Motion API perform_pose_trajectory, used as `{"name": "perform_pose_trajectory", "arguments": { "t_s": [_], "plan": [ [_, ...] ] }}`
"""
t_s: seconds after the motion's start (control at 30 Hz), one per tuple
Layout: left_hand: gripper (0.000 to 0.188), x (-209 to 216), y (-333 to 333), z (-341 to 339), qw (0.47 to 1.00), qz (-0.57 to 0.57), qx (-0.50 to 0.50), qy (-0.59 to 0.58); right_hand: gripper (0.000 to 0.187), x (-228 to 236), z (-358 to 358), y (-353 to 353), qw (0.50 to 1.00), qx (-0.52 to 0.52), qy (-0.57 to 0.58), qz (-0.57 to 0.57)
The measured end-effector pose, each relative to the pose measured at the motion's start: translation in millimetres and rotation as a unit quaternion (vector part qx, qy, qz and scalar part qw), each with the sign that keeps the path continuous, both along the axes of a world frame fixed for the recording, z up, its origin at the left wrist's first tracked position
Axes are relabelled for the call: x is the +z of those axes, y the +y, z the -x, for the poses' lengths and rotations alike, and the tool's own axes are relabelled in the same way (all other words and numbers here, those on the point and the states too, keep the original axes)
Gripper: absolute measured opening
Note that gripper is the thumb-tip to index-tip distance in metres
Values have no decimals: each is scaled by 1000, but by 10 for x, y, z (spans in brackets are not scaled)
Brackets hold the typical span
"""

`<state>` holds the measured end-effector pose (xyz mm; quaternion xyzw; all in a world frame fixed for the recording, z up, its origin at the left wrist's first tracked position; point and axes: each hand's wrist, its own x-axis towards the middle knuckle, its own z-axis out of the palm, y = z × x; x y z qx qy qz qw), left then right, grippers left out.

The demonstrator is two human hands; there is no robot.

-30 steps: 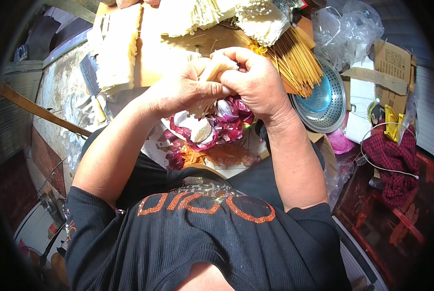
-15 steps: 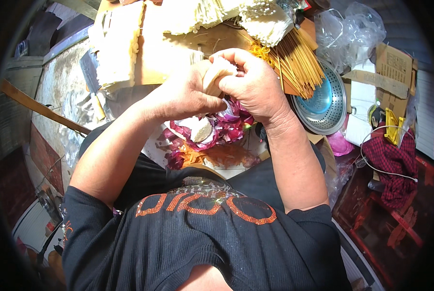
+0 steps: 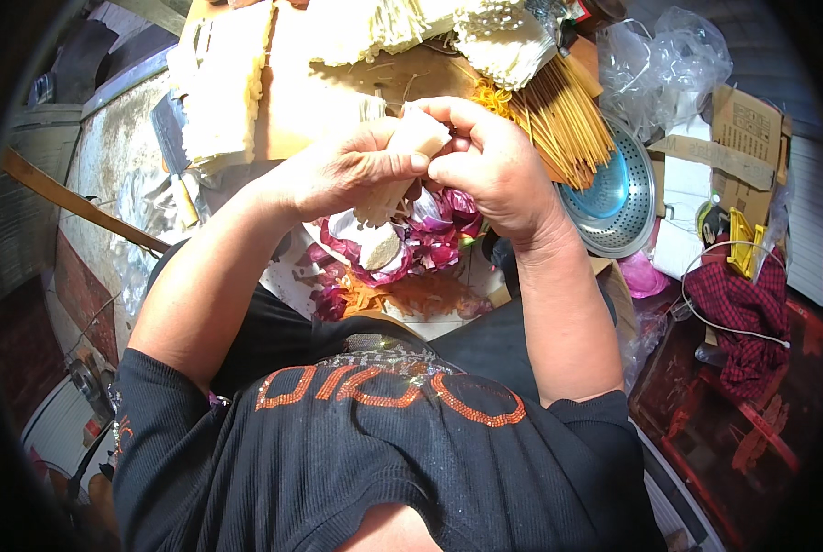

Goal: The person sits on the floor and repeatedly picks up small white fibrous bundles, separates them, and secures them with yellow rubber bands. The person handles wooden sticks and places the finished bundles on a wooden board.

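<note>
Both hands meet over the near edge of the board, holding a pale thin sheet wrapped round a small bundle of enoki mushrooms point(image 3: 420, 134). My left hand point(image 3: 342, 175) is closed round its left side, thumb pressed across it, and white strands hang below. My right hand point(image 3: 502, 170) pinches the right side with bent fingers; its fingertips are partly hidden. Behind the hands, larger enoki clumps point(image 3: 503, 48) lie on the orange-brown board point(image 3: 292, 115). A stack of pale sheets point(image 3: 223, 92) lies at left, and a bundle of wooden skewers point(image 3: 572, 124) at right.
Below the hands lie red onion skins point(image 3: 430, 247) and orange peelings point(image 3: 365, 296). A cleaver point(image 3: 170, 138) rests at left beside clear plastic. To the right are a metal colander point(image 3: 640, 175) with a blue bowl point(image 3: 605, 191), a cardboard box point(image 3: 747, 124) and a checked cloth point(image 3: 742, 308).
My right hand has shifted slightly right and down. The bundle has turned in my hands, so its strands now show beneath my left thumb, which has moved up across the wrap.
</note>
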<state>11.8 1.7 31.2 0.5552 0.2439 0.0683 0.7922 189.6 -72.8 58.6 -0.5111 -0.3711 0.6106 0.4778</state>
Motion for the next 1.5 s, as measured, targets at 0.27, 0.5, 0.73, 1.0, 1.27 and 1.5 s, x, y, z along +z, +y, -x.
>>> {"name": "perform_pose_trajectory", "arguments": {
  "t_s": [0.27, 0.5, 0.73, 1.0, 1.27, 1.5],
  "plan": [
    [25, -109, -81, -87, 997, -21, 57, 50, 30, -108, 37, 9, 994, -27, -102, -4],
    [25, -64, -25, -50, 996, -56, 9, 74, 23, -52, 80, -7, 971, -29, -233, -46],
    [31, 110, 61, -31, 998, 0, -42, 43, 17, -117, 84, -10, 967, -49, -230, -100],
    [33, -45, -78, -61, 985, -137, 30, 99, 12, -174, 98, 41, 955, -71, -267, -110],
    [29, 11, -58, -63, 915, -378, 6, 142, 16, -172, 91, 19, 997, -49, -64, 18],
    [30, 141, -75, -108, 884, -395, -110, 226, 18, -281, 141, -27, 992, -52, -101, 53]
  ]
}}
